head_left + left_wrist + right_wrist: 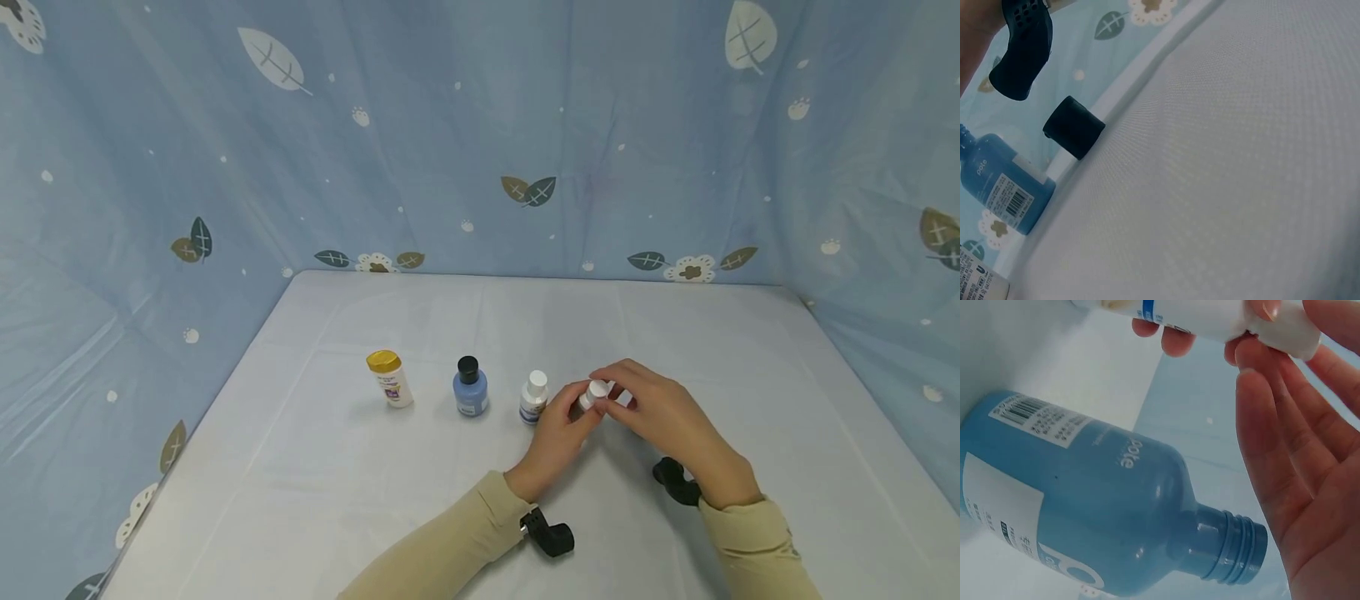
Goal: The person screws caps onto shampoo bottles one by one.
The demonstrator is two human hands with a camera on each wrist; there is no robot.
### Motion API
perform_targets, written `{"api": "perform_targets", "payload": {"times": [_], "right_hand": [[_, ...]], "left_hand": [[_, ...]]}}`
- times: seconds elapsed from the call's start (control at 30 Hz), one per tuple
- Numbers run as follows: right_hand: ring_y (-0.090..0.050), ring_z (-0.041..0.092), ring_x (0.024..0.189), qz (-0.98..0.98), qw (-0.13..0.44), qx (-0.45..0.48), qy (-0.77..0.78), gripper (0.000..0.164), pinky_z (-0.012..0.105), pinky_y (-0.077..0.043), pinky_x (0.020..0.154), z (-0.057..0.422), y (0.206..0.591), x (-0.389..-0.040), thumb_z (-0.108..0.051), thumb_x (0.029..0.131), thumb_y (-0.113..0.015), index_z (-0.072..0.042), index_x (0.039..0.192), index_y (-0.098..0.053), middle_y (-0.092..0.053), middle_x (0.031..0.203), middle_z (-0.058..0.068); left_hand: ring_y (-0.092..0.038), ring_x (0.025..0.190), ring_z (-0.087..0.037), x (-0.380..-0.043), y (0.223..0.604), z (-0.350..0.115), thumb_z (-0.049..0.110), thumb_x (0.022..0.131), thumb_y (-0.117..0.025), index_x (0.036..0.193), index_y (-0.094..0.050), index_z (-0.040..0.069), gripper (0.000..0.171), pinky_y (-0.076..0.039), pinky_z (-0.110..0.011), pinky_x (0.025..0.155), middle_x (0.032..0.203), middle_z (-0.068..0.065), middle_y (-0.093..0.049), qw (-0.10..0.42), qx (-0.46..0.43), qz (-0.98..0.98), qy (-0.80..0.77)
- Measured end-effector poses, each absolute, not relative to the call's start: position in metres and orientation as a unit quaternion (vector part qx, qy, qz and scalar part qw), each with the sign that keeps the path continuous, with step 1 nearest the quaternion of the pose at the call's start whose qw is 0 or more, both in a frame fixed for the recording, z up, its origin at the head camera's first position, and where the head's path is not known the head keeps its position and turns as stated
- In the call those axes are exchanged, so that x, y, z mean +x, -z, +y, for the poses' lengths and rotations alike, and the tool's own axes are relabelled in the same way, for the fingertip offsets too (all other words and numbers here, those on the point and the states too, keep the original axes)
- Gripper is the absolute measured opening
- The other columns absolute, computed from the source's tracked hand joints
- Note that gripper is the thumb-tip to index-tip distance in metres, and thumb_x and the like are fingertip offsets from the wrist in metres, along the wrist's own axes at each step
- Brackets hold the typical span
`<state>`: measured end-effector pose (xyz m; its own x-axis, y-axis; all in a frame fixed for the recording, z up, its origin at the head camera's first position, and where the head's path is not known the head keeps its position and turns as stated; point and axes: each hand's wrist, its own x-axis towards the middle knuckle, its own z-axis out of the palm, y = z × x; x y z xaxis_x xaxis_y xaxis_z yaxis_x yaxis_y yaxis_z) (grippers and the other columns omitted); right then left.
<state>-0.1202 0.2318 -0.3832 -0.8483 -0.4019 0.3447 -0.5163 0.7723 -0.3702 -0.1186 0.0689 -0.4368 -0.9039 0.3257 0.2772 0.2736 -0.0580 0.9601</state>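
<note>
In the head view my left hand (557, 431) grips a small white bottle (587, 402). Thumb and fingers of my right hand (656, 408) pinch its white cap (597, 389). The right wrist view shows this white bottle (1200, 317) lying across the top, fingertips of the other hand curled beneath it. Beside the left hand stands a second white bottle (533, 402) with its cap on. Further left is a blue bottle (470, 396), black-topped in the head view. A blue bottle (1104, 494) in the right wrist view has a bare threaded neck.
A white bottle with a gold cap (392, 383) stands leftmost on the white table (337, 483). In the left wrist view a black cap (1074, 128) sits near a blue bottle (1007, 181). Blue leaf-patterned cloth (450, 125) hangs behind the table.
</note>
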Motion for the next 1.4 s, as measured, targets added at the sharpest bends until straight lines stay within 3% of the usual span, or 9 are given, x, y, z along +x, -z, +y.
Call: {"api": "perform_targets", "payload": {"times": [0.33, 0.63, 0.77, 1.03, 1.23, 1.4], "right_hand": [[-0.053, 0.009, 0.069, -0.945, 0.128, 0.204, -0.22, 0.032, 0.026, -0.043, 0.056, 0.225, 0.386, -0.121, -0.036, 0.076, -0.069, -0.017, 0.101, -0.061, -0.054, 0.083, -0.009], [-0.037, 0.007, 0.053, -0.948, 0.157, 0.186, -0.204, 0.03, 0.022, -0.033, 0.046, 0.22, 0.388, -0.121, -0.037, 0.073, -0.072, -0.015, 0.091, -0.06, -0.044, 0.065, -0.007], [-0.037, 0.007, 0.053, -0.949, 0.156, 0.185, -0.204, 0.03, 0.023, -0.033, 0.046, 0.221, 0.388, -0.122, -0.037, 0.073, -0.071, -0.015, 0.089, -0.059, -0.044, 0.065, -0.006], [-0.05, 0.009, 0.066, -0.934, 0.162, 0.242, -0.208, 0.029, 0.024, -0.041, 0.053, 0.224, 0.387, -0.121, -0.024, 0.076, -0.07, -0.013, 0.101, -0.06, -0.052, 0.079, -0.006], [-0.051, 0.009, 0.067, -0.933, 0.176, 0.232, -0.213, 0.031, 0.025, -0.042, 0.054, 0.223, 0.386, -0.12, -0.03, 0.074, -0.072, -0.014, 0.098, -0.061, -0.053, 0.079, -0.007], [-0.051, 0.009, 0.067, -0.936, 0.183, 0.217, -0.209, 0.028, 0.025, -0.042, 0.053, 0.22, 0.387, -0.119, -0.031, 0.074, -0.072, -0.015, 0.094, -0.062, -0.053, 0.081, -0.006]], "left_hand": [[-0.049, 0.104, -0.008, -0.119, 0.436, 0.069, 0.01, 0.089, -0.053, 0.12, -0.052, 0.008, 0.031, -0.041, -0.025, 0.087, 0.115, -0.001, -0.053, 0.017, 0.212, 0.702, -0.679], [-0.048, 0.106, -0.008, -0.119, 0.436, 0.069, 0.01, 0.089, -0.053, 0.12, -0.053, 0.008, 0.031, -0.04, -0.025, 0.089, 0.115, 0.0, -0.053, 0.017, 0.206, 0.707, -0.677], [-0.049, 0.104, -0.008, -0.119, 0.436, 0.07, 0.01, 0.089, -0.053, 0.119, -0.053, 0.008, 0.03, -0.041, -0.025, 0.088, 0.114, 0.0, -0.053, 0.015, 0.206, 0.708, -0.675], [-0.049, 0.104, -0.008, -0.127, 0.454, 0.073, 0.014, 0.09, -0.053, 0.12, -0.053, 0.01, 0.03, -0.042, -0.026, 0.086, 0.116, 0.0, -0.053, 0.001, 0.219, 0.7, -0.68], [-0.049, 0.105, -0.008, -0.132, 0.467, 0.076, 0.019, 0.09, -0.054, 0.12, -0.053, 0.017, 0.03, -0.042, -0.025, 0.086, 0.115, 0.005, -0.053, 0.008, 0.212, 0.705, -0.676], [-0.05, 0.102, -0.008, -0.128, 0.457, 0.074, 0.015, 0.09, -0.054, 0.12, -0.053, 0.013, 0.031, -0.043, -0.025, 0.083, 0.115, 0.003, -0.053, 0.014, 0.21, 0.703, -0.68]]}}
